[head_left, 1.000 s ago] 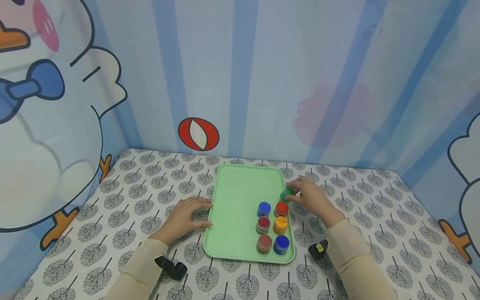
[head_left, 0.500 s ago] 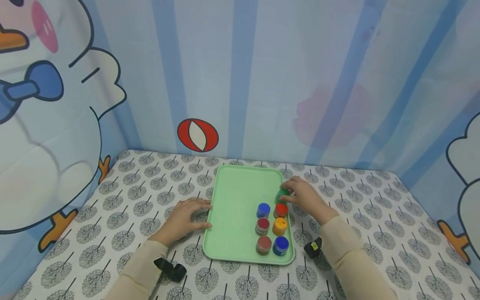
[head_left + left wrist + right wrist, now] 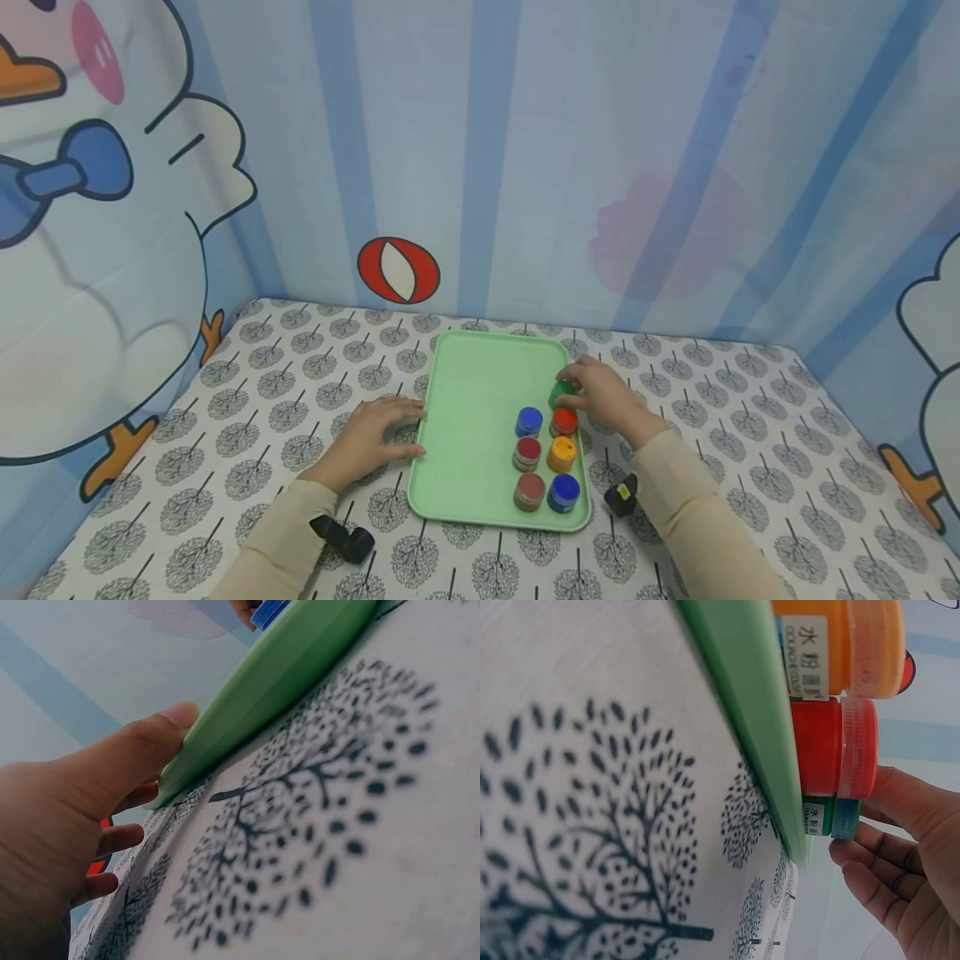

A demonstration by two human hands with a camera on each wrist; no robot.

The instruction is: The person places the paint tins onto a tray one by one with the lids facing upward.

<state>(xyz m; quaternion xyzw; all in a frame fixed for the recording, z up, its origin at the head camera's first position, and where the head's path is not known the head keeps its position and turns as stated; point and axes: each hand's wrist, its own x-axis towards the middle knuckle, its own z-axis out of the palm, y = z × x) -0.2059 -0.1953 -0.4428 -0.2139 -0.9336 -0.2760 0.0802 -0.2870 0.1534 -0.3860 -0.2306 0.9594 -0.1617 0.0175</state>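
Observation:
My right hand (image 3: 606, 398) pinches a small green paint jar (image 3: 558, 395) between thumb and fingers. The jar stands on the light green tray (image 3: 476, 375), near its right edge and just behind a red paint jar (image 3: 564, 420). In the right wrist view the green jar's label (image 3: 814, 817) shows and the fingers are at its lid. My left hand (image 3: 367, 439) is at the tray's left edge. Its thumb touches the rim in the left wrist view, the fingers loosely extended and holding nothing.
Other paint jars stand in two columns on the tray's right side: an orange jar (image 3: 562, 453), a dark blue jar (image 3: 563, 492), a blue jar (image 3: 528, 421), a dark red jar (image 3: 527, 452) and a brownish jar (image 3: 529, 492). A tree-patterned cloth (image 3: 300, 408) covers the table; a printed curtain (image 3: 525, 167) hangs behind.
My right hand has moved slightly left with the green paint jar, from over the tray's right rim to inside it behind the red jar. The left hand has not moved.

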